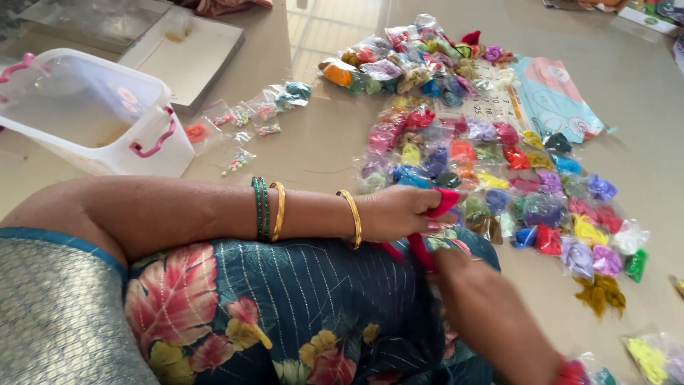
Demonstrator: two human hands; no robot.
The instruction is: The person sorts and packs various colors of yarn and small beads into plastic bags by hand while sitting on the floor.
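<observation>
My left hand (399, 212) reaches across my lap and pinches a strip of red-pink cloth (443, 203) between thumb and fingers. The strip runs down to my right hand (456, 274), which is blurred and grips its lower end (420, 251). Gold and green bangles sit on my left wrist and forearm. Just beyond both hands lie several small clear bags of coloured cloth bits (499, 178) spread on the floor.
A white plastic box with pink handles (146, 162) stands at the left. Small bags of beads (249, 121) lie beside it. A heap of filled bags (406, 64) and a printed paper sheet (556, 100) lie further back. Loose mustard cloth (602, 294) lies at right.
</observation>
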